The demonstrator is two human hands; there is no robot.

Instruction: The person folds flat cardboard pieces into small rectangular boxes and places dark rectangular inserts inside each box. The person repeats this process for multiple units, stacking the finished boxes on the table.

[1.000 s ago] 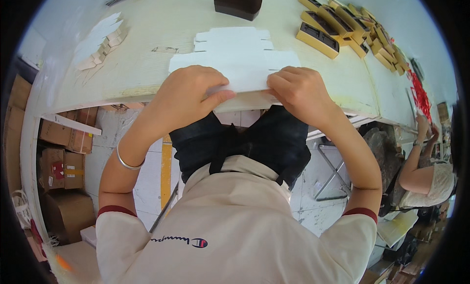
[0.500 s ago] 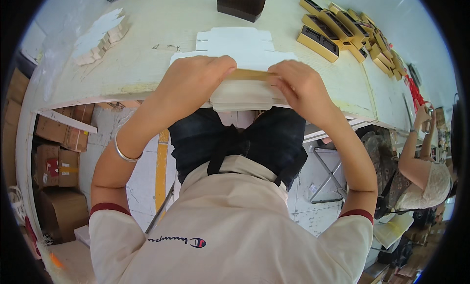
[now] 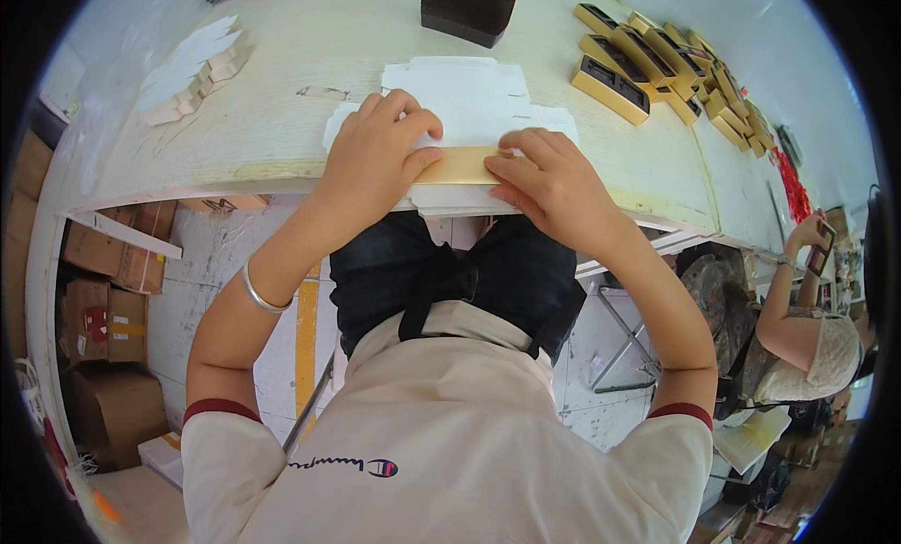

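A stack of flat white card box blanks point(image 3: 462, 98) lies at the table's front edge, its near end sticking out over my lap. On top, one blank has a gold panel point(image 3: 454, 166) turned up between my hands. My left hand point(image 3: 375, 154) is closed on the panel's left end, thumb on the gold and fingers bent above it. My right hand point(image 3: 554, 180) grips the right end, thumb below and fingers curled over. My fingers hide both ends of the panel.
A dark brown block-like stack point(image 3: 469, 9) stands at the far middle. Several gold boxes with black inserts point(image 3: 610, 89) are piled at the far right. More white blanks point(image 3: 192, 70) lie at the left. At the right, another person's hand point(image 3: 807, 229) holds a small box.
The gold panel has turned to show its broad face and sits slightly nearer me. My left fingers have lifted and bent; my right hand has shifted a little left and down.
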